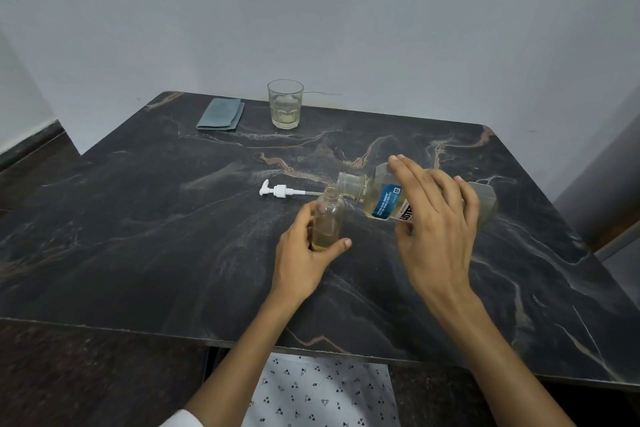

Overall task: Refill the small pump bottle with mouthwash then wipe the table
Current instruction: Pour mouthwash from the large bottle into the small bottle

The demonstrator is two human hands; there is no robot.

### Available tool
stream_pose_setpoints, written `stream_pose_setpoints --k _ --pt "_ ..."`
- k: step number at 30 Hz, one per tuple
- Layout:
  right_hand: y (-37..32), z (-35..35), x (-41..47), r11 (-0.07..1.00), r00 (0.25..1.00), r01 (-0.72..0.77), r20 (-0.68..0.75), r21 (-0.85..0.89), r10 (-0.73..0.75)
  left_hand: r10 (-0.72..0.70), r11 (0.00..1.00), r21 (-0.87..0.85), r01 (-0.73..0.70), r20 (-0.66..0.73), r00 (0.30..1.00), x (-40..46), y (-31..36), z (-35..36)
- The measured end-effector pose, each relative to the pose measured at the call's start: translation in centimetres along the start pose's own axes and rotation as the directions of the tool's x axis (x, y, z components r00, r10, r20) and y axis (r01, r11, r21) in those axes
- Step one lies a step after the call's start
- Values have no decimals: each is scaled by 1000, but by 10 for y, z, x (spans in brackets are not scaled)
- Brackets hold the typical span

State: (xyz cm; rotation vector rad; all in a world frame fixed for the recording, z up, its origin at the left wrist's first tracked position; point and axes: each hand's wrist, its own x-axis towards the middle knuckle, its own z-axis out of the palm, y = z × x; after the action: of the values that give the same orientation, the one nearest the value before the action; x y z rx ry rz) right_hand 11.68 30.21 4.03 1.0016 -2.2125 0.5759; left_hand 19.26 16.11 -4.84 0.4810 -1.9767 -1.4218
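Mid-counter (145,253), left hand (304,253) closes its grip on small bottle (327,218); right hand (438,222) grips tilted mouthwash bottle (381,201); near edge bare, pale wall (311,10) behind.

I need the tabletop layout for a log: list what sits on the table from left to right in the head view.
Folded cloth → pump head → glass → small bottle in the left hand → mouthwash bottle tilted in the right hand.

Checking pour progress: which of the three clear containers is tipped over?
The large mouthwash bottle, tilted in the right hand; small bottle and glass stand upright.
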Motion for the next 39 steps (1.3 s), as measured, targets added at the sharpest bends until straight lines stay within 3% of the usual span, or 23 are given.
stream_pose_setpoints --k 39 --pt "0 0 -1 1000 1000 4 -6 2 -4 -7 1000 29 6 5 1000 0 -2 0"
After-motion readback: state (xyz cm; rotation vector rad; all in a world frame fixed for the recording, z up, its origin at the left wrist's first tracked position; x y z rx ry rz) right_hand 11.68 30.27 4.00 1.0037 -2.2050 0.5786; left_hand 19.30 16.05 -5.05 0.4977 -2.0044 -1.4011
